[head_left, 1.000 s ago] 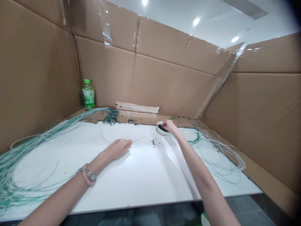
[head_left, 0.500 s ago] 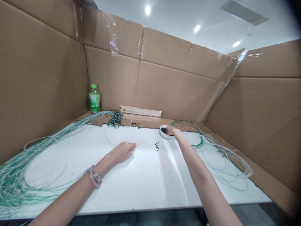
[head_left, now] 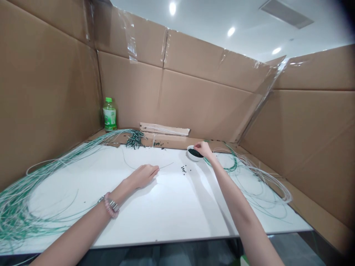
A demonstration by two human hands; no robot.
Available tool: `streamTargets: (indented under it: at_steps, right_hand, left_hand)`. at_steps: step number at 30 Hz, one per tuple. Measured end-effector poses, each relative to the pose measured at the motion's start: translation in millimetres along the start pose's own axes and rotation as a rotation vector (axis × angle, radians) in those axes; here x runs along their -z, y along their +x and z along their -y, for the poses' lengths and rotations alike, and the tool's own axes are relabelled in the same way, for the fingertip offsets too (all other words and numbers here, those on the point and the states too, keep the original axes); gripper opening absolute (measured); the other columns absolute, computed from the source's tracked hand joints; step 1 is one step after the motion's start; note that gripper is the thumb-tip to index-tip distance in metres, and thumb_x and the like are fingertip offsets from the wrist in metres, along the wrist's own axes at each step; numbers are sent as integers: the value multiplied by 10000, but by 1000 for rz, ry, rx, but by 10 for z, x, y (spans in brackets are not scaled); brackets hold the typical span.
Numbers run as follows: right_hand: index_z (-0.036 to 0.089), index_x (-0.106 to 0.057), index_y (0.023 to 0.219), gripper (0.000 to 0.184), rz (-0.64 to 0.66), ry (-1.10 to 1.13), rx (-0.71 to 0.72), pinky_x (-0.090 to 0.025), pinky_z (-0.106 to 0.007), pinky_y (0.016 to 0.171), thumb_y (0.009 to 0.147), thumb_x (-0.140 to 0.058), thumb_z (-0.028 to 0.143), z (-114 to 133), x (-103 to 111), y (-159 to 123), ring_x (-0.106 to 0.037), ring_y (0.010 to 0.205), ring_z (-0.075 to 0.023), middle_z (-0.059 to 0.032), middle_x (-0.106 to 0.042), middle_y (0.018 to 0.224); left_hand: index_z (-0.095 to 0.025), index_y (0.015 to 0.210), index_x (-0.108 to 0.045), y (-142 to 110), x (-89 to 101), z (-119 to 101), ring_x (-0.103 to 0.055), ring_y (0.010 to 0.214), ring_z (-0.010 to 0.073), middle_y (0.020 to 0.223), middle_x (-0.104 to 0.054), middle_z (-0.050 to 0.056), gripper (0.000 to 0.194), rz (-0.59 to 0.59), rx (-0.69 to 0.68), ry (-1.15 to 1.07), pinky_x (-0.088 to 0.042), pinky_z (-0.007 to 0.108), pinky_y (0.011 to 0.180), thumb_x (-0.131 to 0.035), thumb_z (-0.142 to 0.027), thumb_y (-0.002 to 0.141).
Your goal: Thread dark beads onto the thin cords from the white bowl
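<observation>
My left hand [head_left: 143, 176] is closed in a pinch on a thin wire [head_left: 167, 165] above the white table. One end sticks out to the right of the fingertips, and a curved length runs off behind the hand. My right hand [head_left: 203, 149] is at the rim of a small white bowl [head_left: 194, 159], its fingertips pinched together over the dark contents. Whatever lies between those fingertips is too small to make out. Tiny dark bead-like pieces [head_left: 195, 152] fill the bowl. Several similar loose pieces [head_left: 183, 169] lie on the table in front of it.
A big bundle of green and white wires [head_left: 19, 207] sweeps along the left, its dark ends [head_left: 135, 139] bunched at the back. More looped wires [head_left: 273, 181] lie at the right. A green bottle [head_left: 110, 115] stands in the back left corner. Cardboard walls [head_left: 205, 103] enclose the table.
My right hand has risen from inside the bowl to its rim, uncovering more of the dark pieces. My left hand keeps its pinch on the wire. The view has shifted slightly.
</observation>
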State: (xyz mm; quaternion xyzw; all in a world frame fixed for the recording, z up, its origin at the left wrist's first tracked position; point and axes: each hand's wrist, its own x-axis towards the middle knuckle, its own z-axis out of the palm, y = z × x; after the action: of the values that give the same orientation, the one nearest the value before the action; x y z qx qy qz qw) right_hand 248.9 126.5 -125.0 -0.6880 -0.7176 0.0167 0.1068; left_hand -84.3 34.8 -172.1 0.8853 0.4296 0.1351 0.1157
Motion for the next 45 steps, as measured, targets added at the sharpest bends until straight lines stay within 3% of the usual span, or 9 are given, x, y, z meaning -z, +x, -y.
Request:
streamTargets:
  at_steps: [4,10,13,17,20,25,36,41,45]
  right_hand:
    - [153,-591,1134,287,43,15,118,-547,-376,821,931,-552,352,69,-78,-297,-627,958,-186,-71,-620,1126]
    - [148,-606,1093,261,216,-2,260,-551,-357,794,924,-568,344,173,-313,-656,-635,900,-163,-65,-637,1072]
    - [149,-601,1107,269,215,-23,246,-549,-364,803,927,-561,345,167,-234,-579,-634,913,-167,-68,-634,1086]
    - [164,-598,1137,288,185,-84,119,-539,-380,839,929,-553,358,89,3,-292,-621,983,-194,-73,-616,1155]
    - [164,-603,1127,283,280,-121,25,-544,-363,822,914,-580,349,25,99,-91,-624,982,-196,-70,-616,1150]
    - [162,-585,1157,296,420,-140,-55,-548,-377,824,919,-574,336,19,61,82,-622,981,-192,-79,-606,1167]
    - [171,-594,1152,291,298,-86,-9,-542,-373,834,911,-585,335,12,19,63,-615,1007,-203,-75,-599,1190]
    - [154,-604,1131,291,182,-15,90,-538,-382,845,915,-576,347,-8,101,-56,-615,1003,-209,-73,-607,1173]
    - [154,-604,1128,287,129,64,200,-540,-381,834,918,-571,346,86,-18,-232,-618,991,-201,-70,-613,1164]
  left_hand:
    - [-178,757,-552,15,-22,2,-526,593,156,671,-587,43,349,3,-5,-17,-337,277,591,-276,-259,954]
    - [-192,749,-519,12,-43,31,-535,615,171,692,-599,52,319,9,-10,-40,-327,277,604,-271,-266,935]
    - [-194,742,-503,8,-41,42,-522,608,166,687,-589,46,315,4,-6,-42,-319,273,601,-267,-271,936]
    - [-192,722,-486,7,-32,34,-505,592,153,664,-570,35,320,9,-7,-51,-319,265,604,-263,-268,938]
    - [-190,721,-485,5,-24,23,-512,600,154,668,-573,39,318,11,-1,-50,-318,265,605,-262,-261,937]
    - [-189,732,-497,2,-2,-4,-541,617,167,689,-598,56,340,17,14,-30,-334,269,610,-249,-283,946]
    - [-191,733,-509,-2,25,-48,-560,633,176,695,-608,59,344,25,10,-12,-340,271,613,-247,-270,942]
    - [-186,735,-512,2,16,-36,-548,615,166,692,-606,60,341,15,5,-22,-334,268,601,-253,-268,941]
    - [-188,731,-508,4,-7,-8,-537,611,160,689,-600,51,332,13,-8,-34,-335,271,604,-261,-261,940]
